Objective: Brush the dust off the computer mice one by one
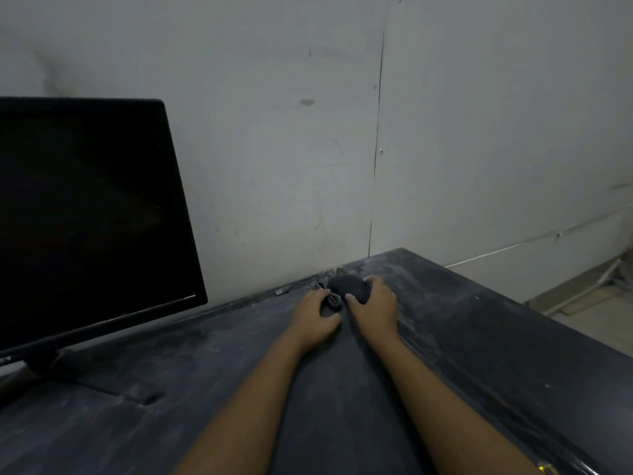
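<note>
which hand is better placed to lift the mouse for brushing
Right: the right hand curls round the mouse, thumb one side, fingers the other. The left hand holds only its coiled cable beside it.

Both arms stretched forward; left hand point(313, 317) pinches coiled cable point(334, 299), right hand point(373, 310) grips mouse point(349, 286).
</note>
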